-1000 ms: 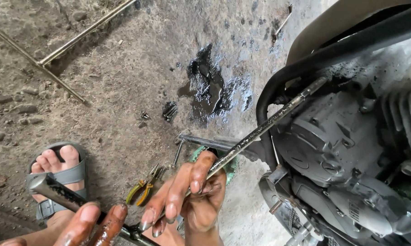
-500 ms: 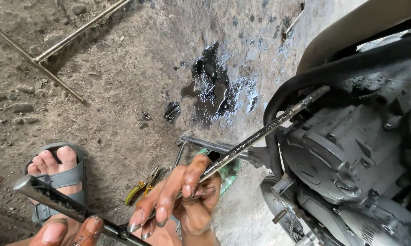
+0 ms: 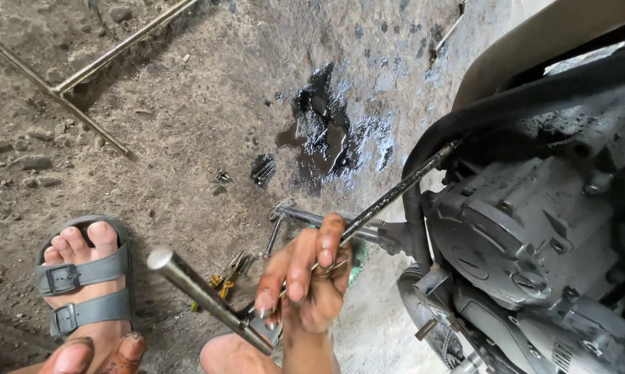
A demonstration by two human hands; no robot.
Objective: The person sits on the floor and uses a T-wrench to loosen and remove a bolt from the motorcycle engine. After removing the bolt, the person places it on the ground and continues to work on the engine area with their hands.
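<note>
My right hand (image 3: 305,284) grips a long T-handle wrench (image 3: 395,194) where its thin shaft meets the crossbar. The shaft runs up and right to the grey motorcycle engine (image 3: 513,235), and its tip disappears behind a black frame tube (image 3: 506,111). The shiny crossbar (image 3: 202,291) sticks out to the left, toward the camera. Only two greasy fingertips of my left hand (image 3: 91,353) show at the bottom edge, apart from the crossbar and next to my foot in a grey sandal (image 3: 84,277).
Yellow-handled pliers (image 3: 222,280) lie on the dirt floor just left of my right hand. Small bolts (image 3: 263,170) sit beside a dark oil stain (image 3: 326,131). Thin metal rods (image 3: 84,76) cross at the top left. A metal bracket (image 3: 299,215) lies under the shaft.
The view has shifted, and the wrench's crossbar has swung up and to the right. My left hand has come off the crossbar and dropped to the bottom edge. My right hand keeps its grip.
</note>
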